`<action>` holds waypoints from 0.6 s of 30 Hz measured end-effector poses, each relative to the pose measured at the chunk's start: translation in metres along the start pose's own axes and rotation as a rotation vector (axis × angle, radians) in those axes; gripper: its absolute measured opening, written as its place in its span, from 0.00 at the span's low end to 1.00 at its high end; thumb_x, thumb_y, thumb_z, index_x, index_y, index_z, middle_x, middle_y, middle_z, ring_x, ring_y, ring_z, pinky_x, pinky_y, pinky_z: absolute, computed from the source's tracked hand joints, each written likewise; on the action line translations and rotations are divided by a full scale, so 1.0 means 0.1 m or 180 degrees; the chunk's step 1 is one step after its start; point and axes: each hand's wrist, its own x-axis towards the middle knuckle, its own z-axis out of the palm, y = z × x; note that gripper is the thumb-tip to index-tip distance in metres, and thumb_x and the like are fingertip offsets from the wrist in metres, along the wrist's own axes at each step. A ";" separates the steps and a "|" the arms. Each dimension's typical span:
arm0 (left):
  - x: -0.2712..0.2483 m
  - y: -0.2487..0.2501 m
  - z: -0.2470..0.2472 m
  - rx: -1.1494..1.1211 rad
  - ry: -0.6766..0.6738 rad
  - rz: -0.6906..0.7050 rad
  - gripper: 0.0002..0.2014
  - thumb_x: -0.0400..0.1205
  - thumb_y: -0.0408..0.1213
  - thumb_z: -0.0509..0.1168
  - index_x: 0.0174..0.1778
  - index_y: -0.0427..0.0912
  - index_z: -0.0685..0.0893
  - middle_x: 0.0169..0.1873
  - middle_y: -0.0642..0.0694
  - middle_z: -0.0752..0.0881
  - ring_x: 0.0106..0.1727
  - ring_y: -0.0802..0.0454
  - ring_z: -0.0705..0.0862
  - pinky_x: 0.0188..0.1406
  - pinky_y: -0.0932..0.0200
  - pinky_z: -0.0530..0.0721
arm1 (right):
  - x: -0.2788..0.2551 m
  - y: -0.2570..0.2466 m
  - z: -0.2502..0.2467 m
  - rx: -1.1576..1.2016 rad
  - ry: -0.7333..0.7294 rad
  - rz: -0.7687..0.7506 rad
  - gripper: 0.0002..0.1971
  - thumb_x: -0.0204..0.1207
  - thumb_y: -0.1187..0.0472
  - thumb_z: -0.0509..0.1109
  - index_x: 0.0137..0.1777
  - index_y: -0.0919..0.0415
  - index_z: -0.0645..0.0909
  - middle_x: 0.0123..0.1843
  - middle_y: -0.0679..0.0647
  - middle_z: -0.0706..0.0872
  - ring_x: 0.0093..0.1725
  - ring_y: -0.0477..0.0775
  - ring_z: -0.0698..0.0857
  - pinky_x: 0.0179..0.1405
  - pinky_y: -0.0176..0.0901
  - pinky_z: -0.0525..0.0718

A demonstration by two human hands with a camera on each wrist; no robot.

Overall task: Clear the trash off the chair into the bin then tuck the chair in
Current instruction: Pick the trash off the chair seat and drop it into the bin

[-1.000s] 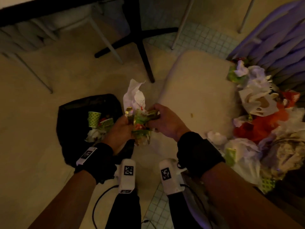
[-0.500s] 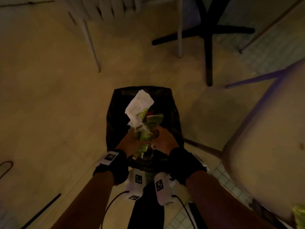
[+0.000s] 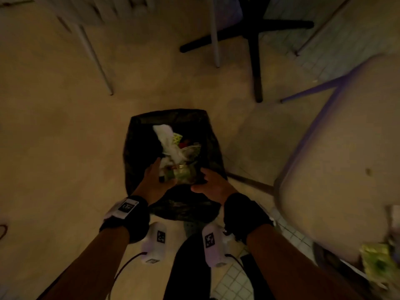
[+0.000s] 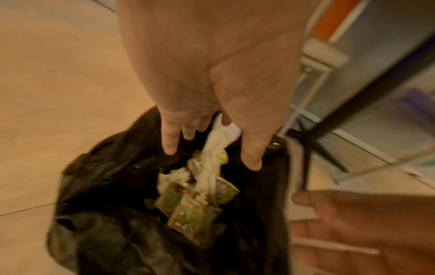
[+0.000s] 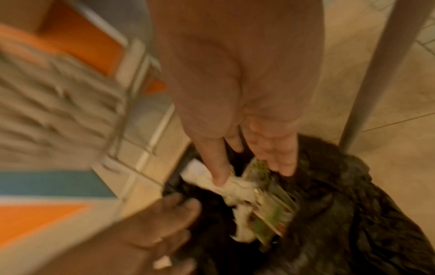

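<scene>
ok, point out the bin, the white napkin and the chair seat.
bin [image 3: 138, 148]: head view, liner's left inner wall.
white napkin [image 3: 167, 140]: head view, middle of the crumpled sheet.
chair seat [image 3: 337, 148]: head view, bare seat surface.

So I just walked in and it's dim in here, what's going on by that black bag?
A person is dumping trash into the bin, which is lined with a black bag. Both the left hand and the right hand are spread open above it, and the bundle of wrappers and tissue is dropping in. More trash lies on the chair beside them.

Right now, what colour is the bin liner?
Black; the bin liner shows best in the left wrist view.
</scene>
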 end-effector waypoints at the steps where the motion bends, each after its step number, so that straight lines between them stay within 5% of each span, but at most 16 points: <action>1: -0.06 0.10 0.07 0.0069 0.0097 0.0188 0.41 0.78 0.45 0.69 0.82 0.45 0.53 0.82 0.39 0.57 0.82 0.39 0.59 0.77 0.43 0.64 | -0.13 -0.01 -0.07 0.0067 0.0068 -0.0010 0.32 0.77 0.62 0.70 0.80 0.61 0.62 0.76 0.62 0.72 0.76 0.64 0.71 0.75 0.52 0.72; 3: -0.16 0.31 0.24 0.0161 0.0213 0.0645 0.34 0.76 0.46 0.70 0.76 0.42 0.67 0.74 0.36 0.69 0.75 0.37 0.70 0.72 0.41 0.73 | -0.44 0.05 -0.29 0.0327 0.0157 0.0005 0.28 0.76 0.62 0.72 0.75 0.62 0.69 0.61 0.59 0.82 0.65 0.61 0.80 0.67 0.52 0.78; 5: -0.29 0.64 0.46 0.0347 0.0156 0.0880 0.28 0.77 0.45 0.69 0.72 0.43 0.72 0.70 0.38 0.74 0.71 0.40 0.75 0.68 0.39 0.77 | -0.79 0.16 -0.58 0.0881 0.0138 -0.0087 0.21 0.77 0.65 0.70 0.69 0.62 0.72 0.43 0.52 0.81 0.47 0.54 0.82 0.48 0.44 0.82; 8: -0.55 1.24 0.89 0.0972 0.0177 0.1471 0.22 0.78 0.39 0.69 0.68 0.41 0.76 0.66 0.37 0.77 0.68 0.37 0.76 0.67 0.39 0.76 | -1.43 0.40 -1.17 0.1307 0.0249 -0.0285 0.15 0.78 0.71 0.65 0.64 0.65 0.74 0.36 0.51 0.82 0.31 0.46 0.79 0.28 0.31 0.79; 12: -0.90 2.09 1.47 0.1370 -0.0380 0.1994 0.20 0.76 0.42 0.63 0.63 0.40 0.79 0.62 0.38 0.79 0.63 0.38 0.79 0.63 0.48 0.78 | -2.26 0.84 -2.02 0.1291 0.0611 -0.0265 0.09 0.77 0.76 0.63 0.50 0.62 0.76 0.27 0.51 0.87 0.21 0.40 0.79 0.21 0.30 0.74; 14: -1.01 2.47 1.78 0.1602 -0.0786 0.2287 0.18 0.76 0.44 0.63 0.61 0.44 0.79 0.61 0.43 0.79 0.61 0.41 0.80 0.60 0.50 0.79 | -2.60 1.12 -2.39 0.0280 0.1168 -0.0116 0.12 0.73 0.71 0.72 0.55 0.64 0.79 0.36 0.56 0.83 0.29 0.41 0.82 0.27 0.31 0.74; 18: -1.22 2.98 2.44 0.2652 -0.1438 0.2616 0.20 0.79 0.41 0.66 0.67 0.50 0.74 0.67 0.46 0.74 0.67 0.44 0.76 0.61 0.46 0.78 | -2.91 1.77 -2.85 -0.1480 0.1689 0.0717 0.30 0.64 0.55 0.78 0.67 0.52 0.75 0.66 0.57 0.78 0.69 0.61 0.76 0.66 0.48 0.74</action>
